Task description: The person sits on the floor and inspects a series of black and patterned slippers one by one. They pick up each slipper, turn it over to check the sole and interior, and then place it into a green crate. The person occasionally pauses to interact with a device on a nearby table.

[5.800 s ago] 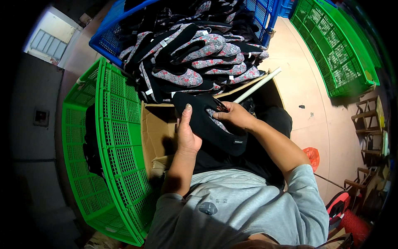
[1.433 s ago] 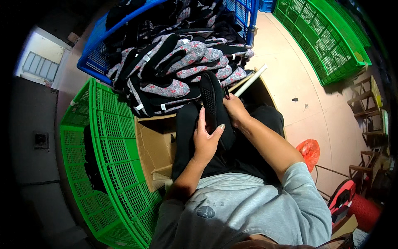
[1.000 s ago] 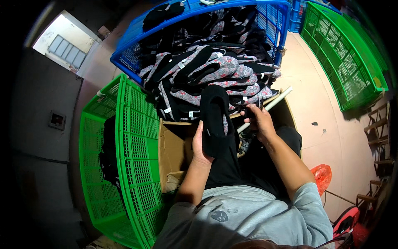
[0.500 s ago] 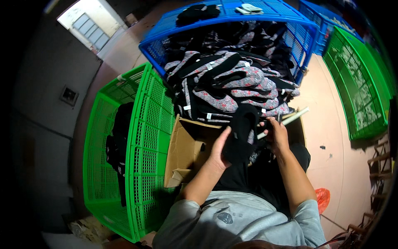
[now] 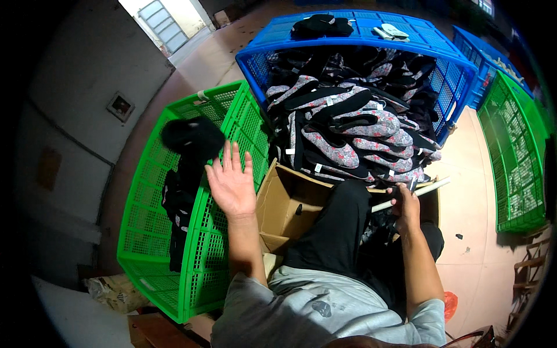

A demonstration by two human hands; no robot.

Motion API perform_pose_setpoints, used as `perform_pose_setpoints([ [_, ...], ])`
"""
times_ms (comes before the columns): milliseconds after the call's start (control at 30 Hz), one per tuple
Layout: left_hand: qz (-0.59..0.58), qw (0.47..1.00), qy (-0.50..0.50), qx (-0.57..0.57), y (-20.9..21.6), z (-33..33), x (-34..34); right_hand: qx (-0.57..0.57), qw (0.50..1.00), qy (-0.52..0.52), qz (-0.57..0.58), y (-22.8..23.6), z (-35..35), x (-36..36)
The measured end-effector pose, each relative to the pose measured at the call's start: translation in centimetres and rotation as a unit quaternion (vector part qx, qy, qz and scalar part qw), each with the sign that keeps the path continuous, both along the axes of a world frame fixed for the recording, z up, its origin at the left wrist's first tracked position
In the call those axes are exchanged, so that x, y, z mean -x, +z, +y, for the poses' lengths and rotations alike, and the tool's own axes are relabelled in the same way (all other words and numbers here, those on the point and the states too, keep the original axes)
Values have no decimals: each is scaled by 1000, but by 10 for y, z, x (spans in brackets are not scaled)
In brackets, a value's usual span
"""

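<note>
My left hand [image 5: 234, 185] is open over the near rim of a green crate [image 5: 203, 249], palm up and fingers spread. Just past its fingertips a black slipper [image 5: 193, 138], slightly blurred, is in the air above the crate, apart from the hand. More black slippers [image 5: 174, 200] lie inside that crate. My right hand [image 5: 408, 207] is closed around a small dark tool [image 5: 412, 184] with a shiny tip; its exact kind is unclear. Ahead, black slippers with floral grey and red linings [image 5: 371, 123] spill in a heap from a blue crate [image 5: 454, 95].
An open cardboard box [image 5: 270, 200] stands before my knees, with a white tube [image 5: 429, 187] across its right side. Another green crate [image 5: 510, 156] stands at the right. A dark bundle [image 5: 322, 26] and a pale item [image 5: 391, 32] lie on the blue crate's top.
My left hand has swung left from my lap to the green crate and let go of the black slipper. My right hand stays near the white tube, still holding the small tool.
</note>
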State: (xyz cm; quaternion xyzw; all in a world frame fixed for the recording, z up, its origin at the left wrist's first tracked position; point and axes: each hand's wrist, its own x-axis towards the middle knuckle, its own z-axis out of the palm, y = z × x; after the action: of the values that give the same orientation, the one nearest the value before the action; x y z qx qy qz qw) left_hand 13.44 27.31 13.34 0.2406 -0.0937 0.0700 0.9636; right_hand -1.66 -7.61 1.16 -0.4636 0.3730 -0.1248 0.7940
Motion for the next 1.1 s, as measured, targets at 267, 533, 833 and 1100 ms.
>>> perform_pose_setpoints([
  [267,199,970,-121,-69,-73,-29,1,-1,1000,21,3,-5,4,1],
  [533,185,958,-185,-114,-89,-66,7,-4,1000,-1,0,-11,-2,0],
  [833,92,915,-164,-357,-75,-42,-5,19,1000,5,24,-12,10,-8],
  [1100,-164,627,211,-732,-33,73,-104,75,996,24,48,-39,-4,-7],
])
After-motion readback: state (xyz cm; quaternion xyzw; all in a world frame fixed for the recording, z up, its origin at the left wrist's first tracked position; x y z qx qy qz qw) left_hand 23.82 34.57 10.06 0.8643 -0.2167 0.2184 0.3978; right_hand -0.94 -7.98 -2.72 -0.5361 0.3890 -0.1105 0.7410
